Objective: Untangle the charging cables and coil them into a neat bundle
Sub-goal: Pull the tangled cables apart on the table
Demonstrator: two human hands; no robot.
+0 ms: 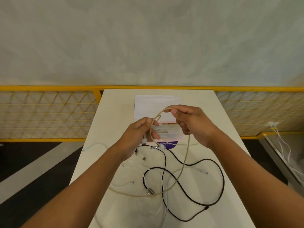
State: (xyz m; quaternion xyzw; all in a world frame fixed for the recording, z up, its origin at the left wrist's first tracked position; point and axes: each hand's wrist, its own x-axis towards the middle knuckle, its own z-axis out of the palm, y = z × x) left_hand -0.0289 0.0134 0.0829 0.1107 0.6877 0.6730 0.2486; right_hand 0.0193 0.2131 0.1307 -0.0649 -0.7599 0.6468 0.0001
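Charging cables: several lie loosely crossed on a pale table point(115, 112). One is lifted and the rest lie flat.
Beige cable point(187, 148): held up between both hands in a single arc. Its long tail drops from the right hand to the table and runs under and over the other cords.
Left hand point(139, 134): fingers curled, pinching the beige cable near one end, with a plug hanging just below the hand.
Right hand point(192, 122): thumb and forefinger pinch the top of the arc, and the other fingers are curled in around the cord.
Black cable point(222, 178): sprawled in wide loops across the near half of the table, crossing the beige tail.
White cables point(98, 144): thin and hard to see against the table, and some pass through the black loops.
Behind the hands: a pale paper packet point(154, 104) lying flat.
Stage, as I judge it: the first coil is only begun.
Risk: the beige tail looks caught among the black loops — winding on could drag the others along, tighten a knot, or pull plugs off the table edge.
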